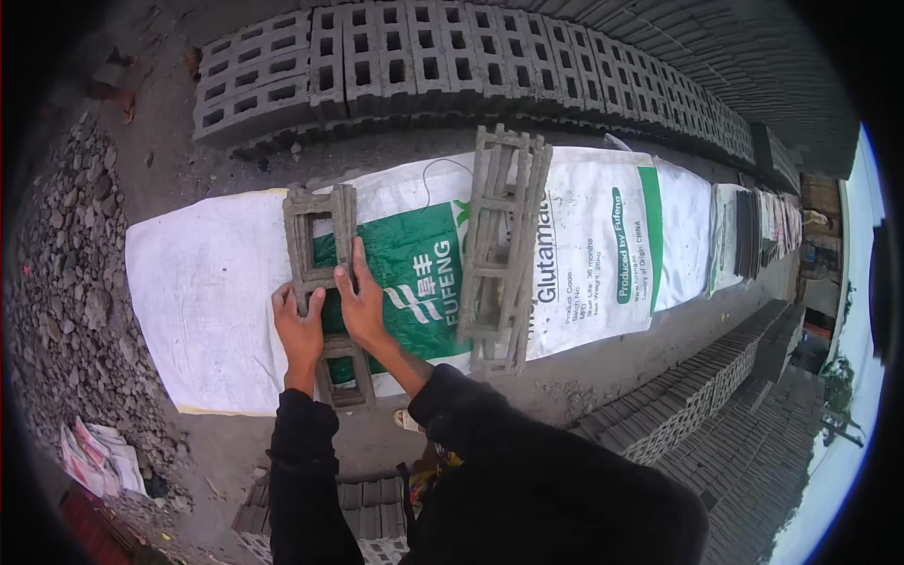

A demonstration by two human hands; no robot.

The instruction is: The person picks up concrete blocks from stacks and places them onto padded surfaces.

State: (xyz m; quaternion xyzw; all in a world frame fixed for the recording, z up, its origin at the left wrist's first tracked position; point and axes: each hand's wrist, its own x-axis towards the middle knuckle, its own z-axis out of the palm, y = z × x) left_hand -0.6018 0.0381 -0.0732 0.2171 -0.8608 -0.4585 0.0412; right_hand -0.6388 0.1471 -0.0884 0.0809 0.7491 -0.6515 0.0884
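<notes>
Hold the left concrete block (320, 276), laid across the white sacking (207, 301), by both long sides, with the left hand (299, 334) clamped on the left and the right hand (363, 309) on the right. Press evenly, spare the thin webs, and avoid bumping the second block (486, 271) just to the right. Notice grey dirt (169, 174) around, rubble (85, 282) to the left, rows of stacked blocks (273, 115) along the far side.

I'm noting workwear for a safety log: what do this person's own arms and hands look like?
Both arms wear long black or very dark sleeves, the left sleeve plain and loose, the right sleeve ending further from the wrist. The left hand and right hand are bare; no gloves, watch or rings can be seen.
</notes>
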